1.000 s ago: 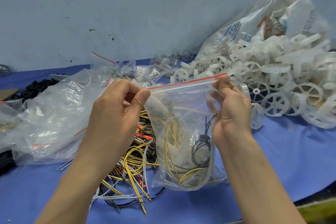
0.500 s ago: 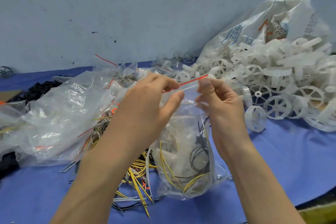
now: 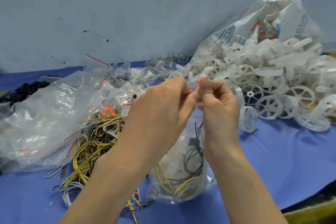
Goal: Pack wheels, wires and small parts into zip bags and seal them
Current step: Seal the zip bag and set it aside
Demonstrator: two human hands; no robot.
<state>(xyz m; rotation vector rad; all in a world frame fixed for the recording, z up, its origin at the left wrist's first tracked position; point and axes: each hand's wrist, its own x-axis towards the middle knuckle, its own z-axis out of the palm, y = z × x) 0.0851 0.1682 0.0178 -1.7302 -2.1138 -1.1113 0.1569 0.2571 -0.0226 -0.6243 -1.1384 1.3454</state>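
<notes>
At centre frame, my left hand (image 3: pixel 163 107) and right hand (image 3: pixel 218 103) each keep a closed pinch grip on the red-lined seal (image 3: pixel 197 87) of the zip bag (image 3: pixel 181 178) of wires hanging to the desk (image 3: pixel 272 160); sealing well likely demands firm, unbroken pressure along the whole strip.

Two hands (image 3: pixel 189 107) meet at one zip bag (image 3: pixel 183 174). One large woven sack (image 3: pixel 258 22) lies far right, one loose wire heap (image 3: pixel 94 143) near left; the white wheels (image 3: pixel 269 105) are too many to count.
</notes>
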